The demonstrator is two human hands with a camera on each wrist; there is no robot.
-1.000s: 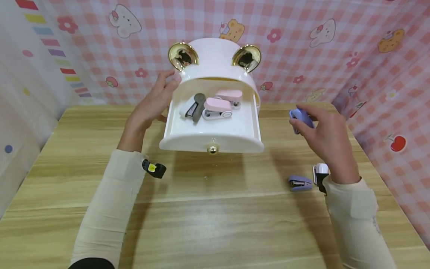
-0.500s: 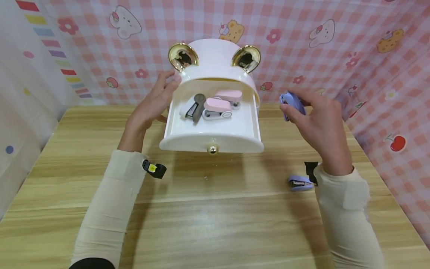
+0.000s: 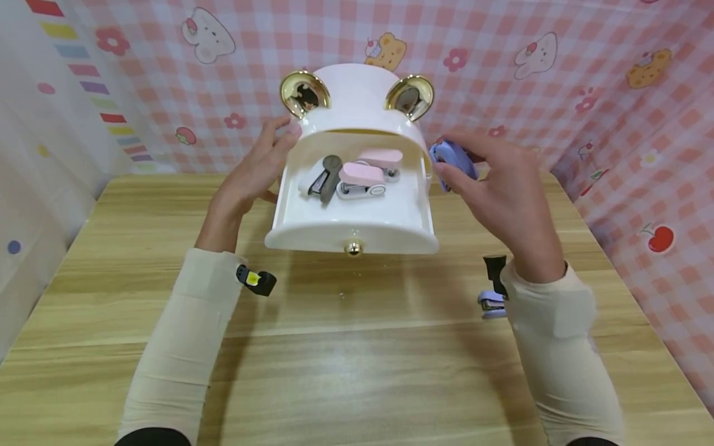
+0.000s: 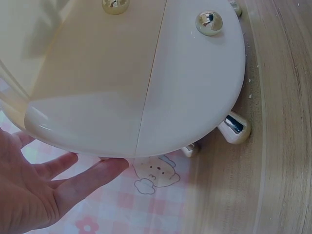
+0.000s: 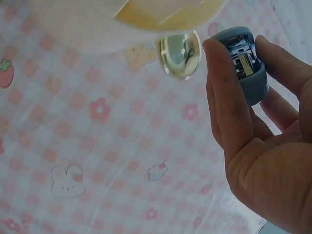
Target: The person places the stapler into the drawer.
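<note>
The right hand (image 3: 502,192) pinches a blue stapler (image 3: 453,162) between thumb and fingers, just beside the right edge of the open drawer (image 3: 351,230), level w/ the box's upper part and off the table (image 3: 357,347). The left hand (image 3: 253,173) rests flat against the left side of the white box (image 3: 357,102), fingers straight, gripping nothing.

In the drawer lie a grey stapler (image 3: 322,176) and two pink staplers (image 3: 362,176) (the rear one partly covered by the front one). A second blue stapler (image 3: 491,303) on the table is half hidden behind the right sleeve (image 3: 558,347); only its left end shows.

The right wrist view shows the stapler (image 5: 246,61) end-on, metal inside visible, thumb on one side and fingers wrapped on the other, w/ a gold ear (image 5: 179,53) of the box close by; the head view gives no such detail of the grip. The left wrist view shows the box's underside (image 4: 146,78), gold feet (image 4: 234,127) and a gold knob (image 4: 208,22), w/ the left fingers (image 4: 83,180) at its edge; whether they press it can't be told there.
</note>
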